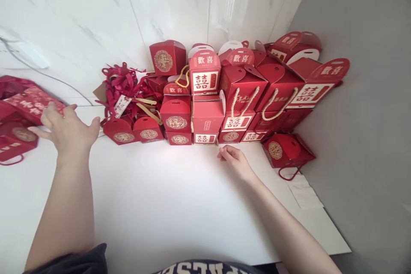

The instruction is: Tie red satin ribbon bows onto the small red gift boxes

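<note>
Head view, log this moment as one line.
left hand: spread, near red patterned packaging | right hand: curled, near stacked red cardboard boxes | surface: white tabletop

Your dark navy top (271,268)
Your left sleeve (77,262) leaves the forearm (70,201) bare; pale block lettering (194,268) (cropped below) crosses your front.

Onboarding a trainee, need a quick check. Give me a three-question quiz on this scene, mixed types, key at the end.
1. Multiple choice: what colour are the two rope handles hanging down the fronts of the stacked boxes right of centre?
A) black
B) cream
C) green

2. True or false: the left hand is clenched into a fist.

3. Fill in the blank: in the view, the ribbon heap lies toward the ____ end of the stacked boxes.

Key:
1. B
2. False; it is spread open.
3. left
</note>
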`<state>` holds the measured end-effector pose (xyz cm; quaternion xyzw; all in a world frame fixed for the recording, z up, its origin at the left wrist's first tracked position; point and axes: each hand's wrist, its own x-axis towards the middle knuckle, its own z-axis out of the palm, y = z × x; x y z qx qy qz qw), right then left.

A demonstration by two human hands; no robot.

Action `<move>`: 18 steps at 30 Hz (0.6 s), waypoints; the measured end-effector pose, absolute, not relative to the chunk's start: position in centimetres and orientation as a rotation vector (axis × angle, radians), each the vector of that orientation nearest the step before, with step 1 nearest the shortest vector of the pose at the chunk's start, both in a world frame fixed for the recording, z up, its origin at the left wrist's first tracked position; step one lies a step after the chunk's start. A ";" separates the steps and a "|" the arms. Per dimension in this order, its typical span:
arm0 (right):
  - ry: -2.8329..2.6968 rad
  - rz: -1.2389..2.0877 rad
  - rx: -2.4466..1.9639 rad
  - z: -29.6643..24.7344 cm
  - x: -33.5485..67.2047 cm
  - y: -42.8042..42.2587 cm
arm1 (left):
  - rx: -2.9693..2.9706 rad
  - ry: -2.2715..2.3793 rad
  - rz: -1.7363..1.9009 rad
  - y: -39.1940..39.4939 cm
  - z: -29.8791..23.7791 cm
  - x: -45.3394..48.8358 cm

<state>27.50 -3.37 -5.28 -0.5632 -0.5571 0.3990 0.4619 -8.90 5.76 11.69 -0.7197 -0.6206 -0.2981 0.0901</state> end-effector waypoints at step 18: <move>-0.986 0.027 -2.518 0.1 41.8 -7.6 | -3.183 -0.539 -0.837 -1.6 -5.3 4.0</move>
